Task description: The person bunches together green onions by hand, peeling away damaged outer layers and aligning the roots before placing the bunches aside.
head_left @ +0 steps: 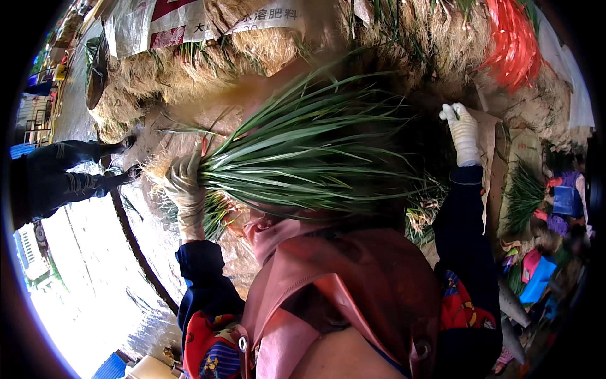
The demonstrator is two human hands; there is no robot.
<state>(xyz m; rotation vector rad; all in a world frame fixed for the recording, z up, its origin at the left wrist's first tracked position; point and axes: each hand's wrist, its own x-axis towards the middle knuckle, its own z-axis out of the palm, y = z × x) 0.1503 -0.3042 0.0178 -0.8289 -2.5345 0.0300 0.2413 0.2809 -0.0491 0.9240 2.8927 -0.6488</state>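
Observation:
My left hand point(184, 180), in a pale glove, is closed round the root end of a big bunch of long, narrow green leaves, like chives point(303, 151). The leaves fan out to the right above my lap, and tan roots show to the left of my fingers. My right hand point(465, 134), in a white knitted glove, is raised to the right of the leaf tips, apart from them. Its fingers stretch upward, somewhat bent, and nothing shows in them. Smaller loose stalks point(424, 215) lie below the leaf tips, near my right forearm.
A heap of root bundles point(265, 50) runs along the far side, partly under a printed sack point(132, 28). Red plastic strips point(514, 47) hang at the far right. A person's legs point(76, 167) stand at left; people sit at right by another green bunch point(524, 196). My reddish apron point(353, 265) covers my lap.

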